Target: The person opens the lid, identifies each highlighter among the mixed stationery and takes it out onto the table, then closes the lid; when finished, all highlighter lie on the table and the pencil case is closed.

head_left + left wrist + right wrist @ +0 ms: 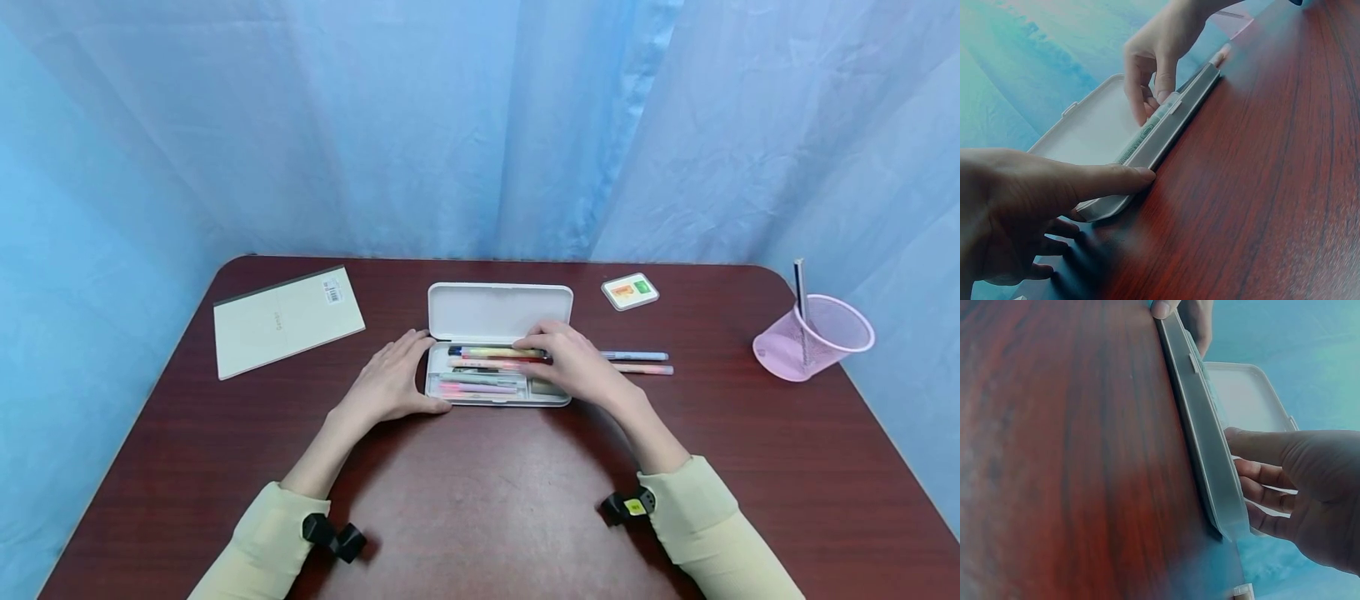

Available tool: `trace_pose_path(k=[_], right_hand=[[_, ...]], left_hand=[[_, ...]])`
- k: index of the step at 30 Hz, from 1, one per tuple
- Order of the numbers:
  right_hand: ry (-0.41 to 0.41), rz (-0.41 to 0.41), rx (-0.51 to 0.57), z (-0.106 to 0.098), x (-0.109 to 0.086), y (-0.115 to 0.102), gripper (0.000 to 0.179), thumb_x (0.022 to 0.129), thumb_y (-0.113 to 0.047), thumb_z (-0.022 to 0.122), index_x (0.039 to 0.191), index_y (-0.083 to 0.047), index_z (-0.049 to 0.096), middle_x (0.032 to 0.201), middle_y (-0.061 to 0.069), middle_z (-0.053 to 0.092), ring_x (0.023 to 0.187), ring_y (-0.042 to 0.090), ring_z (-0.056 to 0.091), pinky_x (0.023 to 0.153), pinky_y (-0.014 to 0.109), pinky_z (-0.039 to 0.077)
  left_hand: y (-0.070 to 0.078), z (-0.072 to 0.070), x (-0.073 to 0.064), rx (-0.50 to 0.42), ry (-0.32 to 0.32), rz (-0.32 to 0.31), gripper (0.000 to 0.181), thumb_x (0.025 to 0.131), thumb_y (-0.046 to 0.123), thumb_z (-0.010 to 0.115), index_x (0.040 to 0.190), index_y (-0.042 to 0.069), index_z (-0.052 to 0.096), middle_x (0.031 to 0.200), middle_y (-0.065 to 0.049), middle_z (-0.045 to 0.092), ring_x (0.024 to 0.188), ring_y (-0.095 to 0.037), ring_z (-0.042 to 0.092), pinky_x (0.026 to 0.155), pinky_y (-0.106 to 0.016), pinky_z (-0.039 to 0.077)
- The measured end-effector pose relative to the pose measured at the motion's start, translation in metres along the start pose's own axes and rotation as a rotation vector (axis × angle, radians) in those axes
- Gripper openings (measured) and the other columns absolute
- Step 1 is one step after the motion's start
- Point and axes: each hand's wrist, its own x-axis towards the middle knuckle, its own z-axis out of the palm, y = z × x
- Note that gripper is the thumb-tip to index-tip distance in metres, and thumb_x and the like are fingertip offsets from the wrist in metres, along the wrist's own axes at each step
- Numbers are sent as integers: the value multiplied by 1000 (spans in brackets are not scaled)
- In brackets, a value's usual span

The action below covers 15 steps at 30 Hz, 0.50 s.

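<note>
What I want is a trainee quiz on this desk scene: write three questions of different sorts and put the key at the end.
1. Multiple choice. Where is the left hand on the open pencil case?
A) Flat on its lid
B) At its left end
C) At its right end

2. True or false. In the head view, the pink mesh cup stands to the right of the case and the notebook lies to its left.

3. Fill in the blank. The right hand is at the case's ____ half, by the pens.

Key: 1. B; 2. True; 3. right
</note>
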Motion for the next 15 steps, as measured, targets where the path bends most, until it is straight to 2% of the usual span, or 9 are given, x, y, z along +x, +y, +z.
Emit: trace_pose_path(k=[15], right_hand=[[16,-16,-16,2,-2,3,29,91,-8,76,119,-18,78,108,1,68,100,18,62,82,38,53]], left_hand=[[0,1,0,1,6,3,104,74,56,86,154,7,42,165,-16,37,158,-34,28,128,-56,27]])
